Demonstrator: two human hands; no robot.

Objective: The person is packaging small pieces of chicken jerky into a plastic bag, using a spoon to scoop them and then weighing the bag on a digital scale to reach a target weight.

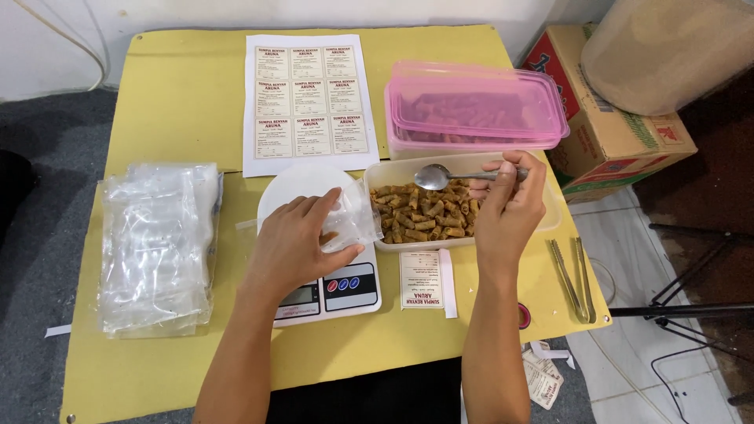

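Observation:
My left hand (294,239) grips a small clear plastic bag (351,221) that rests on the round white platform of a kitchen scale (330,292); a few snack pieces show inside the bag. My right hand (509,208) holds a metal spoon (437,177) level above an open clear tub (550,221) filled with small brown rolled snacks (424,212). The spoon's bowl faces the bag and looks empty.
A stack of pink lidded containers (475,110) stands behind the tub. A sheet of labels (309,102) lies at the back, one cut label (422,280) near the scale. Empty plastic bags (157,243) pile at left, metal tongs (572,279) at right on the yellow table (181,102). A cardboard box (620,141) sits beside it.

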